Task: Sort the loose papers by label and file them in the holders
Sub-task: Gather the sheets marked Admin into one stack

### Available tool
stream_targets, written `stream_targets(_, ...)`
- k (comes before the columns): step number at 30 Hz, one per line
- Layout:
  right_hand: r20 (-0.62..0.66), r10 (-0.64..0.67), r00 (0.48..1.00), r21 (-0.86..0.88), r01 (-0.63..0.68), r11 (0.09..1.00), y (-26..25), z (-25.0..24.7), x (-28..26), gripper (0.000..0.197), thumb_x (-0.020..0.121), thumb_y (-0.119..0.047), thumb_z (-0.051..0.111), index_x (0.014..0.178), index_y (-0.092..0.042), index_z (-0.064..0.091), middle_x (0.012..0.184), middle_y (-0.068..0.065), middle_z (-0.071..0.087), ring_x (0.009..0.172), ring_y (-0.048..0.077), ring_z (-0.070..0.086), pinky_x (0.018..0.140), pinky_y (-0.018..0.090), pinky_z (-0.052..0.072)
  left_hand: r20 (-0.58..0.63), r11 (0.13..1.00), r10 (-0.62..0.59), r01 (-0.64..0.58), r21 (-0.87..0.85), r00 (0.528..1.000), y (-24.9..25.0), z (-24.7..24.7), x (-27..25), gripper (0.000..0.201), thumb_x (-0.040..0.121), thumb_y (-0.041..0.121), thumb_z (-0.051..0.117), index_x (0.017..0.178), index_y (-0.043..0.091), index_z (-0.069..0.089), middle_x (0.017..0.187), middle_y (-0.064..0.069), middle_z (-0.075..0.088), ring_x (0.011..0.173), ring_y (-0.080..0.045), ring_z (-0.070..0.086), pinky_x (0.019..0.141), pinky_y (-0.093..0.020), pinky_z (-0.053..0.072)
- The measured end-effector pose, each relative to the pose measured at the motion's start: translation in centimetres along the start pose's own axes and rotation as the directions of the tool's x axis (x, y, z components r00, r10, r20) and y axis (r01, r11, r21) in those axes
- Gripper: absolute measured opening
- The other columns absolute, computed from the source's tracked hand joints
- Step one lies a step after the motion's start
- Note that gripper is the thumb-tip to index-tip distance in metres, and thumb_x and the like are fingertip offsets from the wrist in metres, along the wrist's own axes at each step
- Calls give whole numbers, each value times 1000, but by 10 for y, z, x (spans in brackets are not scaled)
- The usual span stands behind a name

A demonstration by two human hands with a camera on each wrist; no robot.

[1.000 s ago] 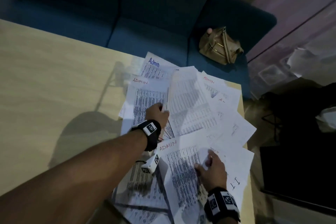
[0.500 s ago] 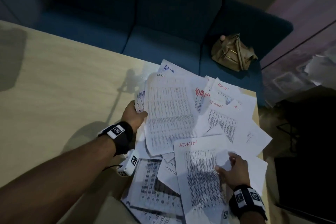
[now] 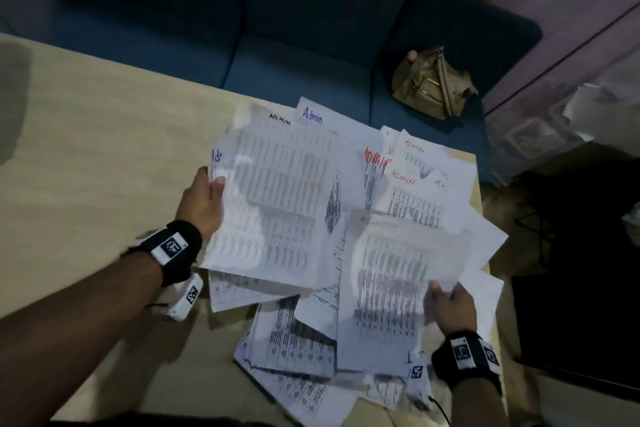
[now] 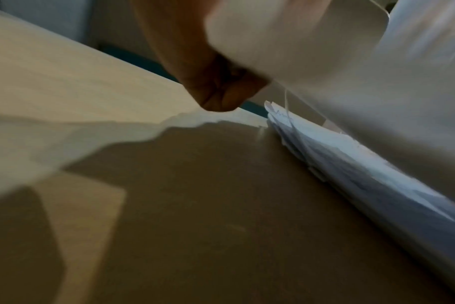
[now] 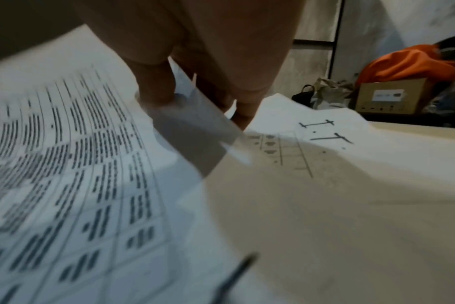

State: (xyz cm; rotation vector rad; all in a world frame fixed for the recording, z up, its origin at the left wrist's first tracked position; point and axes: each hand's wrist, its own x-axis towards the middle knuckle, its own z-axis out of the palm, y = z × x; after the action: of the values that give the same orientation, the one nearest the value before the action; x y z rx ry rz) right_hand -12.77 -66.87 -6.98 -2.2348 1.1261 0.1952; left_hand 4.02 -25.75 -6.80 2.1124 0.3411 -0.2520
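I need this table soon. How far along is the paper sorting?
Early. Nothing looks filed: no holders are in view. The left hand holds an ADMIN sheet; the right hand lifts another sheet. The loose pile still covers the table.

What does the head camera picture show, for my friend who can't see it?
Two hands lift printed sheets from a messy pile of papers on a table: the left hand holds one, the right hand another. Several say ADMIN. Behind, a tan bag sits on a blue sofa.

Dim room: blue sofa [image 3: 311,45] beyond the pale wooden table [image 3: 104,149], tan handbag [image 3: 433,83] on its seat.
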Motion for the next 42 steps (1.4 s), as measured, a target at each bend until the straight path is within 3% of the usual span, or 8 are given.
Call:
stream_targets(6,21,-69,997,-42,70,997,-12,-29,7,31,96,-21,52,112,4,57,95,21,60,93,34,58,74,31,35,107,997,-49,43,60,993,-26,-19,-7,50,84,37,70,128,19,52,125,-5,62,108,-27,61,82,-28,46)
stream_targets(11,242,-302,922,-351,373,859,-46,-24,29,17,94,-16,54,101,-1,61,98,23,62,94,38,60,73,35,41,180,996,-82,88,-30,980,-40,-24,-10,41,85,6,63,122,21,54,107,-3,66,89,-23,64,68,-28,47)
stream_targets(16,429,-448,784,-420,613,669,-82,13,35,47,87,-44,53,121,-11,57,124,11,52,110,32,52,89,38,43,207,996,-92,91,11,974,-39,-23,-21,49,85,30,72,127,24,49,116,7,60,98,-19,60,82,-34,50)
stream_targets(20,451,-466,761,-457,645,612,-92,46,23,65,78,-29,75,135,-20,44,137,2,46,122,24,46,101,37,40,192,992,-122,112,63,974,-37,-24,-23,31,91,21,60,122,18,59,116,-4,66,94,-23,63,85,-35,53)
stream_targets(25,436,-441,784,-359,601,714,-91,55,31,62,73,-17,80,128,-18,51,128,6,44,108,23,55,91,33,47,191,985,-148,163,-65,970,-38,-26,-19,33,93,30,58,125,23,56,120,3,63,93,-17,60,85,-30,49)
stream_targets(30,402,-527,749,-472,663,581,-89,48,36,27,82,-30,71,104,-15,65,106,4,57,97,24,55,78,30,42,107,985,-172,173,-4,979,-33,-20,-18,35,87,35,68,116,17,64,100,4,66,85,-20,62,76,-26,47)
stream_targets(34,432,-489,757,-264,625,735,-92,37,26,11,90,-24,61,88,-23,50,81,-1,58,74,23,56,59,25,36,98,976,-214,218,-25,972,-38,-22,-13,32,94,32,57,118,12,62,108,-4,67,92,-26,62,82,-34,51)
stream_targets(42,-182,-556,811,388,579,717,-146,-51,5,21,88,-29,65,76,-17,53,55,-18,59,49,-4,48,55,19,41,83,920,-177,195,-341,981,-30,-35,-17,33,86,25,71,116,18,62,107,-2,66,96,-23,62,84,-33,47)
